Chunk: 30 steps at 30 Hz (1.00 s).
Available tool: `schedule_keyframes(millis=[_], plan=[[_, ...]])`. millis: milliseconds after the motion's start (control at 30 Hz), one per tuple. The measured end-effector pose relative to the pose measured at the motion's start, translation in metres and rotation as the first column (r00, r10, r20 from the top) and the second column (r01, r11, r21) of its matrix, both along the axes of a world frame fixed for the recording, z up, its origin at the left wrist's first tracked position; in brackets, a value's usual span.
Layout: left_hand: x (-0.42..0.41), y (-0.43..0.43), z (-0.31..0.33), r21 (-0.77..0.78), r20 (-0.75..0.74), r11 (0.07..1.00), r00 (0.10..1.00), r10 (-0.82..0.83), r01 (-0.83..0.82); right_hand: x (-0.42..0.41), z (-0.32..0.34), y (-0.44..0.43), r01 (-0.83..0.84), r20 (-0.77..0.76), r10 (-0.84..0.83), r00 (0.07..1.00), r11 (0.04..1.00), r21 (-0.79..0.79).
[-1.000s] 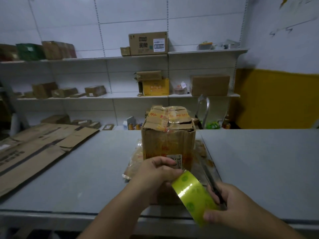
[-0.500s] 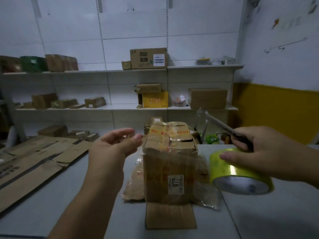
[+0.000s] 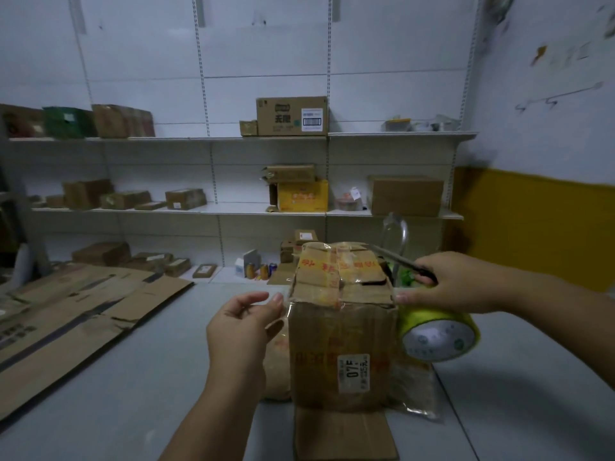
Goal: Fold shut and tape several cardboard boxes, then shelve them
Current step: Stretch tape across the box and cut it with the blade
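Tall brown cardboard box [image 3: 342,344]: upright on grey desk [image 3: 133,394], flaps folded down | my left hand [image 3: 239,324]: just beside its top-left corner, fingers [image 3: 278,299] curled towards the thumb, pinch unclear | my right hand [image 3: 449,284]: at top-right corner, gripping black-handled metal scissors [image 3: 396,259] and yellow-green tape roll [image 3: 439,337] | lid lies between both hands.

Flattened cardboard sheets [image 3: 76,314] lay spread over the left side of the grey desk [image 3: 133,377]. A crinkled clear bag [image 3: 416,389] lay flat on it farther right. Beyond its far edge stood small cans [image 3: 264,270] beside a white carton [image 3: 239,266]. A yellow band [image 3: 532,227] crossed the right wall.
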<state>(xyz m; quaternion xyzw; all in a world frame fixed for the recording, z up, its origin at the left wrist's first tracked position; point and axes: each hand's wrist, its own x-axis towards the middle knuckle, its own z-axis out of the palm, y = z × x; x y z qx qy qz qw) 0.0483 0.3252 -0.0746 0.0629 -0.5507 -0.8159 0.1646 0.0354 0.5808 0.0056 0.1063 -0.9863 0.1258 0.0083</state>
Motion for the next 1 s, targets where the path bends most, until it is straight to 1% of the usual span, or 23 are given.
schedule_keyframes(millis=[67,100,167,200,233,300,400,433,500,533,567,600,633,667,700,733,767,800,833,867,933,967,1000], plan=[[0.001,0.005,-0.003,0.023,0.021,0.999,0.999,-0.033,0.033,0.002,-0.008,0.002,0.015,-0.020,-0.016,1.000,0.998,-0.062],[0.001,0.007,-0.004,0.025,0.025,0.999,0.999,-0.038,0.038,0.004,-0.009,0.002,0.019,-0.067,-0.026,0.997,0.994,-0.104],[0.001,0.009,-0.006,0.034,0.024,0.999,0.999,-0.040,0.039,0.011,-0.007,-0.007,-0.002,-0.219,-0.047,0.975,0.976,-0.219],[0.001,0.010,-0.006,0.040,0.021,0.998,0.999,-0.039,0.038,0.014,-0.004,-0.016,-0.048,-0.293,-0.035,0.955,0.961,-0.272],[0.001,0.011,-0.007,0.043,0.019,0.999,0.999,-0.030,0.030,0.017,-0.002,-0.028,-0.105,-0.332,0.002,0.943,0.950,-0.295],[0.003,0.015,-0.009,0.025,0.006,1.000,1.000,0.014,-0.014,0.021,-0.002,-0.053,-0.189,-0.295,0.110,0.949,0.948,-0.255],[0.005,0.018,-0.016,-0.011,0.009,0.999,0.999,0.053,-0.053,0.013,-0.013,-0.071,-0.232,-0.173,0.226,0.959,0.973,-0.014],[0.004,0.016,-0.019,-0.003,0.035,0.999,0.998,0.046,-0.046,0.010,-0.015,-0.071,-0.232,-0.147,0.233,0.961,0.972,0.028],[0.002,0.009,-0.025,0.016,0.108,0.999,0.994,0.028,-0.030,0.007,-0.015,-0.067,-0.217,-0.095,0.218,0.971,0.976,0.023],[0.003,0.005,-0.027,-0.017,0.121,0.999,0.991,0.054,-0.052,0.007,-0.014,-0.066,-0.214,-0.070,0.215,0.974,0.977,0.014],[0.007,0.002,-0.028,-0.092,0.079,0.990,0.990,0.115,-0.108,0.007,-0.014,-0.066,-0.212,-0.046,0.212,0.976,0.977,0.005],[0.011,0.000,-0.026,-0.208,-0.051,0.958,0.981,0.189,-0.196,0.007,-0.014,-0.066,-0.207,-0.025,0.207,0.978,0.978,-0.007],[0.017,0.000,-0.020,-0.332,-0.254,0.894,0.942,0.220,-0.299,0.006,-0.012,-0.068,-0.197,-0.009,0.197,0.980,0.980,-0.015],[0.022,0.001,-0.012,-0.432,-0.473,0.807,0.863,0.179,-0.403,0.006,-0.011,-0.070,-0.181,0.006,0.181,0.983,0.983,-0.019],[0.026,0.004,-0.005,-0.504,-0.641,0.714,0.764,0.068,-0.486,0.004,-0.010,-0.072,-0.158,0.022,0.159,0.987,0.987,-0.026],[0.027,0.009,-0.002,-0.548,-0.741,0.623,0.670,-0.052,-0.558,0.003,-0.009,-0.075,-0.129,0.032,0.131,0.991,0.991,-0.043],[0.025,0.015,0.000,-0.564,-0.787,0.549,0.602,-0.133,-0.617,0.002,-0.009,-0.076,-0.096,0.034,0.099,0.995,0.993,-0.064],[0.019,0.020,0.000,-0.571,-0.803,0.498,0.571,-0.172,-0.653,0.000,-0.010,-0.078,-0.061,0.029,0.064,0.998,0.995,-0.084],[0.013,0.024,-0.001,-0.578,-0.803,0.456,0.570,-0.173,-0.676,0.000,-0.010,-0.079,-0.027,0.021,0.029,0.999,0.995,-0.092],[0.006,0.027,-0.004,-0.599,-0.788,0.416,0.597,-0.154,-0.684,0.000,-0.011,-0.080,0.003,0.010,-0.002,1.000,0.996,-0.087],[-0.007,0.030,-0.015,-0.684,-0.711,0.335,0.695,-0.108,-0.648,-0.001,-0.011,-0.081,0.049,-0.006,-0.049,0.999,0.995,-0.084],[-0.012,0.029,-0.023,-0.725,-0.666,0.318,0.739,-0.102,-0.610,-0.002,-0.013,-0.082,0.067,-0.012,-0.069,0.998,0.994,-0.089],[-0.017,0.029,-0.030,-0.751,-0.630,0.332,0.769,-0.105,-0.570,-0.002,-0.014,-0.084,0.085,-0.026,-0.088,0.996,0.992,-0.091]])
